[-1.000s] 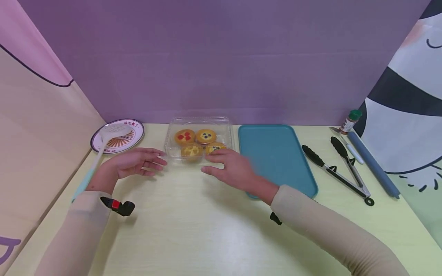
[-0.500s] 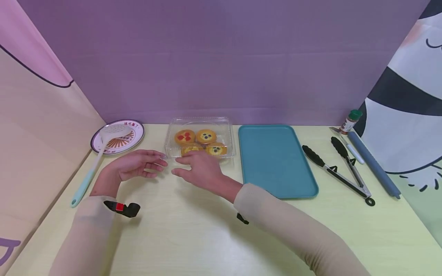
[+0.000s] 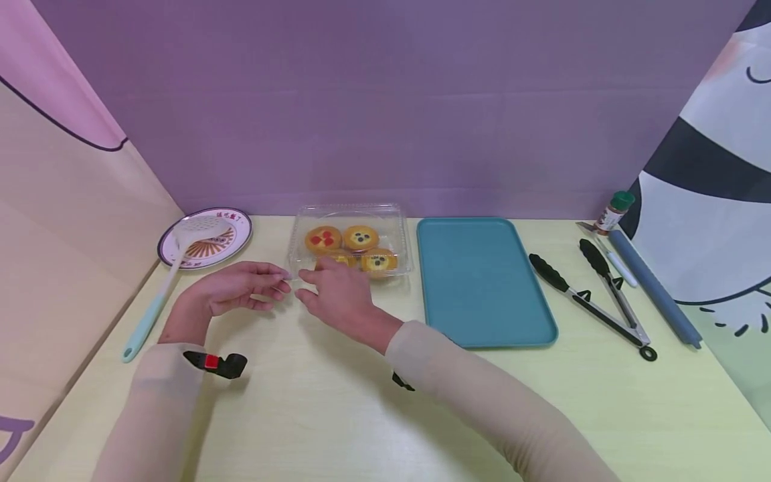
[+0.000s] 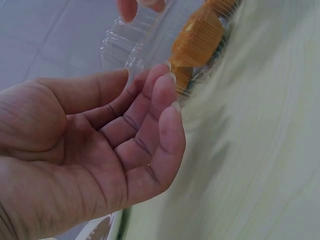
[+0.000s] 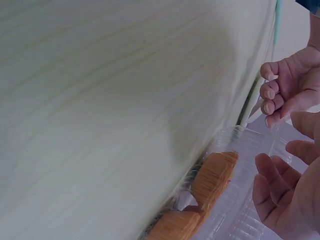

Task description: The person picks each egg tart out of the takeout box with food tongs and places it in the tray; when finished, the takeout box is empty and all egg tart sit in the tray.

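Observation:
A clear plastic clamshell box (image 3: pixel 399 231) of several round golden pastries (image 3: pixel 361 237) stands at the back of the table, lid closed. At its front left corner, my left hand (image 3: pixel 237 288) pinches the plastic edge between thumb and index finger, the other fingers curving loosely below; the left wrist view shows this left hand (image 4: pixel 115 125) palm up. In front of the box, my right hand (image 3: pixel 340 291) reaches toward that same corner, fingers spread and holding nothing. The right wrist view has the right hand (image 5: pixel 295 190) beside the box's clear wall, facing the left fingertips.
Right of the box lies a blue tray (image 3: pixel 484 281). Beyond it are tongs (image 3: pixel 593 308), a small knife (image 3: pixel 620 268), a green-capped jar (image 3: pixel 613 213) and a blue-grey roll (image 3: pixel 653 284). A plate (image 3: pixel 237 244) at left has a slotted turner (image 3: pixel 150 314) across it.
My right hand has moved left from beside the tray to the box's front left corner. The left hand has shifted only slightly, and its fingertips have stayed at the corner.

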The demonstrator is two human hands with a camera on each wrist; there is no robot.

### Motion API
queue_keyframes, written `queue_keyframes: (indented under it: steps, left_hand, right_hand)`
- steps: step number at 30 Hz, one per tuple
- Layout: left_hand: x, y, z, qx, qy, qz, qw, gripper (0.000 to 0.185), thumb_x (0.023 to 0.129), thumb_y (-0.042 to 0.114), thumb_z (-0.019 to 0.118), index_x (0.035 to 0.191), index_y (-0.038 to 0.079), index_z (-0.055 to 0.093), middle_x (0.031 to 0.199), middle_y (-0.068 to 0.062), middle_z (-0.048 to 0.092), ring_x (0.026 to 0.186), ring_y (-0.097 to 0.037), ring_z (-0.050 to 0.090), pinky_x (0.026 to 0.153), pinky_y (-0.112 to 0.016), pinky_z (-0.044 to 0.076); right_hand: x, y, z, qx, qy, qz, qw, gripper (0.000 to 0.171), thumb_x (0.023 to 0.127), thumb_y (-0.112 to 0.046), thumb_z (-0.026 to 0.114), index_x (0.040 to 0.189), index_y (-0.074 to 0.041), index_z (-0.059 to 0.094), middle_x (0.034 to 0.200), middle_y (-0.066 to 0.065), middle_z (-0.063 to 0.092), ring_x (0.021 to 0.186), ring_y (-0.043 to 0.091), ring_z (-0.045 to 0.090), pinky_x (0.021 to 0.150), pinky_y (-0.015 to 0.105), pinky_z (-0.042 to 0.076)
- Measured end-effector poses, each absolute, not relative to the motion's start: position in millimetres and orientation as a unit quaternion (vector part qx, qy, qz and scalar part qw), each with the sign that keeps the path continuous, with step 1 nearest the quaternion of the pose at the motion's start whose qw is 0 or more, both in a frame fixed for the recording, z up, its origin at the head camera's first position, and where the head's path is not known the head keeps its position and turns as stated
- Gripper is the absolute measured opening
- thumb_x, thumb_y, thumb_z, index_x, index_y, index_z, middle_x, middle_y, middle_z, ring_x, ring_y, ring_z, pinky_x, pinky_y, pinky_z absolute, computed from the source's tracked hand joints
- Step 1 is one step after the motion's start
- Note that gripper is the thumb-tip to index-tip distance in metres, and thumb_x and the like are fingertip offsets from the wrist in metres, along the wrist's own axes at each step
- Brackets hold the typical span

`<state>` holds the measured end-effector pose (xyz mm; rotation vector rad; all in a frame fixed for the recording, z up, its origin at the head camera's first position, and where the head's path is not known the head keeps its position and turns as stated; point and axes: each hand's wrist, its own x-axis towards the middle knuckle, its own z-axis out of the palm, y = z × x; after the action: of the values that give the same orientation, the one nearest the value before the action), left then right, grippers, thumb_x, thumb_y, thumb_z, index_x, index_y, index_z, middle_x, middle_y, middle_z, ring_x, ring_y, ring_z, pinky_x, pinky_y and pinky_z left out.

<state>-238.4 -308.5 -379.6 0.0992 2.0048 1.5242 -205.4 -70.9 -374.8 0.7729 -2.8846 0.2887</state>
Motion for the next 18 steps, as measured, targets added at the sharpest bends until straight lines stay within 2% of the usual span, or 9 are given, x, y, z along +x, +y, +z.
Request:
queue_keyframes:
  steps: [7, 12, 18]
  left_hand:
    - [-237.9, -307.8, -376.4, 0.043, 0.770, 0.561, 0.301, 0.037, 0.106, 0.021, 0.050, 0.133, -0.005, 0.049, 0.108, -0.004, 0.069, 0.096, -0.014, 0.066, 0.087, -0.034, 0.058]
    - [-238.5, -306.7, -376.1, 0.043, 0.775, 0.555, 0.299, 0.033, 0.106, 0.021, 0.051, 0.127, -0.004, 0.054, 0.105, -0.004, 0.070, 0.096, -0.015, 0.067, 0.086, -0.034, 0.058]
    - [-239.6, -304.9, -376.4, 0.048, 0.776, 0.554, 0.298, 0.028, 0.105, 0.021, 0.052, 0.119, -0.001, 0.059, 0.100, -0.003, 0.072, 0.092, -0.013, 0.068, 0.086, -0.033, 0.058]
  right_hand:
    - [-206.3, -85.6, -380.8, 0.271, -0.954, 0.037, 0.122, 0.034, 0.099, -0.053, 0.054, 0.130, -0.044, 0.064, 0.106, -0.010, 0.061, 0.075, 0.008, 0.060, 0.052, 0.026, 0.043]
    - [-207.4, -94.8, -384.4, 0.254, -0.958, 0.031, 0.127, 0.031, 0.099, -0.054, 0.053, 0.125, -0.043, 0.067, 0.103, -0.008, 0.057, 0.079, 0.010, 0.061, 0.054, 0.031, 0.046]
    - [-208.1, -100.4, -386.5, 0.247, -0.959, 0.028, 0.134, 0.028, 0.099, -0.052, 0.055, 0.118, -0.040, 0.072, 0.099, -0.007, 0.054, 0.080, 0.010, 0.059, 0.054, 0.031, 0.047]
